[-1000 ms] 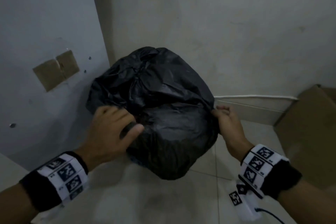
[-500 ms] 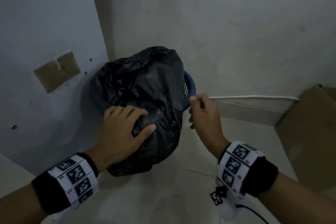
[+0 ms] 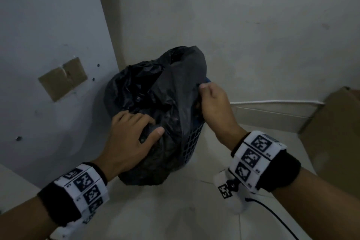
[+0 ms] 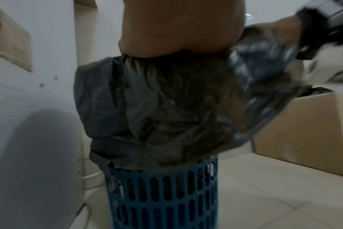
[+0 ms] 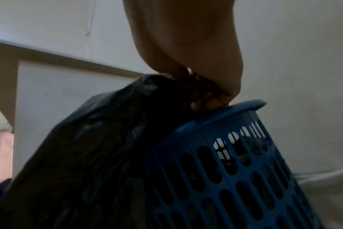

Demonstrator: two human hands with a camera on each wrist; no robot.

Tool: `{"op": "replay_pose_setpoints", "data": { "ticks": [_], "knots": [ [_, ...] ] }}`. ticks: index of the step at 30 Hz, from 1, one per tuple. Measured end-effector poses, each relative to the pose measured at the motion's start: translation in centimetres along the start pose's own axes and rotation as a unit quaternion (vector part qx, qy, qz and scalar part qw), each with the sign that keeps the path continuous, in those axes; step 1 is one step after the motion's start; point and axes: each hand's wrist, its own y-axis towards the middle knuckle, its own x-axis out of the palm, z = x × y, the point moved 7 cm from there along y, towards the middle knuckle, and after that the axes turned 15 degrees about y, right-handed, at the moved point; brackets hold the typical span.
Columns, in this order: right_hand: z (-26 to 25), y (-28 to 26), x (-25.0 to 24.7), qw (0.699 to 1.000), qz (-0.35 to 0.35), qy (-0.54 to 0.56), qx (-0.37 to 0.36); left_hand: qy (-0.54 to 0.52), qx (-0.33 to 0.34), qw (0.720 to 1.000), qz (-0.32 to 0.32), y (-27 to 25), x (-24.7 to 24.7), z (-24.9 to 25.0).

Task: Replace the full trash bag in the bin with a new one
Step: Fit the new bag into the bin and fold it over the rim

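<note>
A black trash bag point(image 3: 155, 87) bulges out of a blue perforated bin point(image 3: 191, 142) in the corner of the room. My left hand point(image 3: 134, 132) lies on the bag's near side, its fingers curled into a fold of plastic and the thumb pressed against it. My right hand point(image 3: 210, 99) pinches the bag's edge at the bin's right rim. The left wrist view shows the bag point(image 4: 166, 108) hanging over the bin point(image 4: 162, 193). In the right wrist view, curled fingers point(image 5: 204, 105) hold the bag point(image 5: 88, 155) just above the bare blue rim point(image 5: 245, 105).
A pale wall panel point(image 3: 48, 45) with a brown patch point(image 3: 62, 78) stands close on the left. A cardboard box point(image 3: 335, 132) sits on the tiled floor point(image 3: 175, 210) to the right. A white cable point(image 3: 272, 101) runs along the skirting behind.
The bag's overhang came off the right side, baring the blue rim. My right hand let go, hovered beside the rim, then took the bag's edge again. The left hand stayed on the bag.
</note>
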Motion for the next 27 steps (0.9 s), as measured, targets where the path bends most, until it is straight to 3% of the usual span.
{"op": "replay_pose_setpoints", "data": {
  "ticks": [3,6,11,14,19,23,27],
  "knots": [
    [1.5,0.5,-2.4,0.976,0.112,0.146,0.114,-0.006,-0.001,1.000,0.011,0.2,-0.1,-0.9],
    [2.6,0.7,-4.3,0.937,0.158,0.254,0.178,-0.006,0.006,1.000,0.014,0.0,-0.1,-1.5],
    [4.4,0.3,-3.3,0.919,0.044,0.295,0.258,0.006,0.023,1.000,0.014,0.0,0.0,-1.0],
    [3.5,0.4,-3.1,0.905,-0.012,0.331,0.268,0.010,0.018,1.000,0.018,0.0,0.1,-1.2],
    [2.8,0.3,-3.2,0.941,-0.032,0.212,0.263,0.024,0.030,0.999,0.025,0.0,0.2,-1.2],
    [1.3,-0.1,-2.9,0.969,-0.059,0.115,0.208,0.030,0.029,0.998,0.039,0.1,0.0,-1.3],
    [1.3,-1.1,-1.8,0.945,-0.155,0.133,0.255,0.031,0.030,0.999,0.028,-0.1,0.3,-2.1]
  ]
}}
